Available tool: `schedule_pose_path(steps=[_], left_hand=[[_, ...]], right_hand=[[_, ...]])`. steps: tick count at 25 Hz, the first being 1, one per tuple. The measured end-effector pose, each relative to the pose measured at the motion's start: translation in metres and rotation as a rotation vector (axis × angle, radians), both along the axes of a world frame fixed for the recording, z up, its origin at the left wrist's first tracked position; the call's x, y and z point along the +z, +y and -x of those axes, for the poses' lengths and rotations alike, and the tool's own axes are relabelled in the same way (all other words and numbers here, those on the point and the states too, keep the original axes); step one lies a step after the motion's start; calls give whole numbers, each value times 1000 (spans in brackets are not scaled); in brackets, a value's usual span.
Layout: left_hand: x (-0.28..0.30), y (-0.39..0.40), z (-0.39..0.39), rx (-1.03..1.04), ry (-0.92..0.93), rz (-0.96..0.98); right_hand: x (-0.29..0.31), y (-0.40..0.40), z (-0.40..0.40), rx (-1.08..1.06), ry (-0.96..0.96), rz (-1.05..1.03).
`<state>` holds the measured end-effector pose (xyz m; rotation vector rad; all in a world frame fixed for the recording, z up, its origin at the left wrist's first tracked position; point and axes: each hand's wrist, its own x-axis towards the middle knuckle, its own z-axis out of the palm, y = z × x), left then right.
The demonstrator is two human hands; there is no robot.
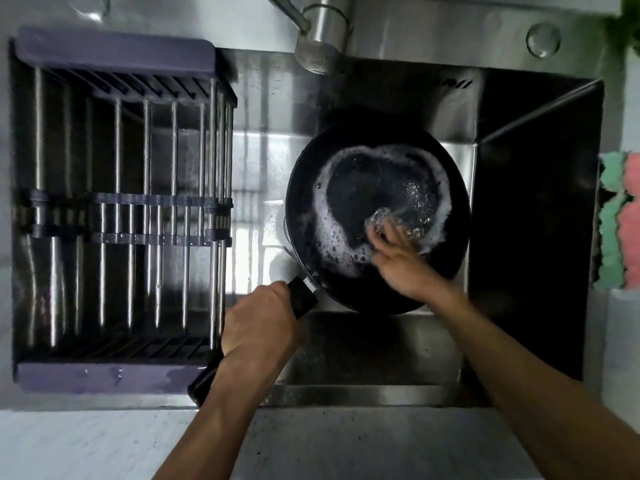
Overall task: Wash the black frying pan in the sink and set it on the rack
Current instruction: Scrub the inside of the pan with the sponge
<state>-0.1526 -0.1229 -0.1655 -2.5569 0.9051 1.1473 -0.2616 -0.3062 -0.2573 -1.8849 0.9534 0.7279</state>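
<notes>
The black frying pan sits inside the steel sink, holding soapy water with a ring of white foam. My left hand is wrapped around its black handle, at the sink's front left. Inside the pan, at its lower right, my right hand presses a shiny steel scourer against the pan's floor; the hand is blurred. The rack, purple-framed with steel bars, spans the left part of the sink and holds nothing.
A steel tap hangs over the sink's back edge above the pan. Green and pink cloths lie on the right rim. A pale speckled counter runs along the front.
</notes>
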Motion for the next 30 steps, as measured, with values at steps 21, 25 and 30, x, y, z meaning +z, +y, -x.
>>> schedule_pose_path(steps=[21, 25, 30], left_hand=[[-2, 0, 2, -3, 8, 4], [-1, -1, 3, -6, 1, 3], [1, -2, 0, -12, -15, -3]], right_hand=[[-2, -16, 0, 45, -25, 113], [-9, 10, -20, 124, -305, -37], [3, 20, 10, 107, -58, -42]])
